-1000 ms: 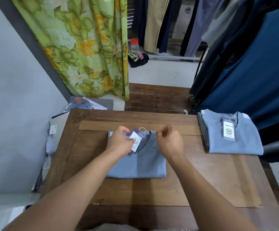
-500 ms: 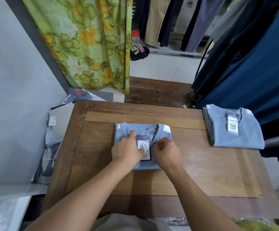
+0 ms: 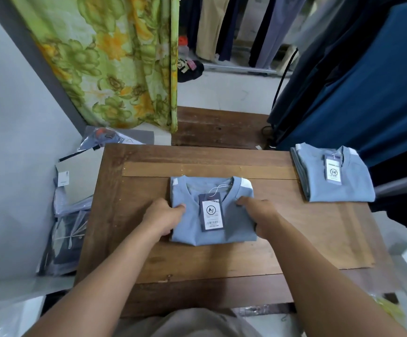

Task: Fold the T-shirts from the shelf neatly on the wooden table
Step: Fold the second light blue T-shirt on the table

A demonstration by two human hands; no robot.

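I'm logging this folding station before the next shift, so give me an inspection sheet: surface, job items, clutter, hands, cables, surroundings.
Surface: wooden table, worn, paler inset panel.
Job's things: folded T-shirt in the middle, collar away from the person, tag on top; second folded T-shirt at the far right corner, tagged.
Clutter: bagged packs and cardboard on the floor left of the table.
Hands: left hand grips the folded T-shirt's left edge; right hand grips its right edge.
Cables: nothing sure; a thin black curve beside the hanging clothes may be rack frame.
Surroundings: flowered curtain back left; hanging clothes behind and right.
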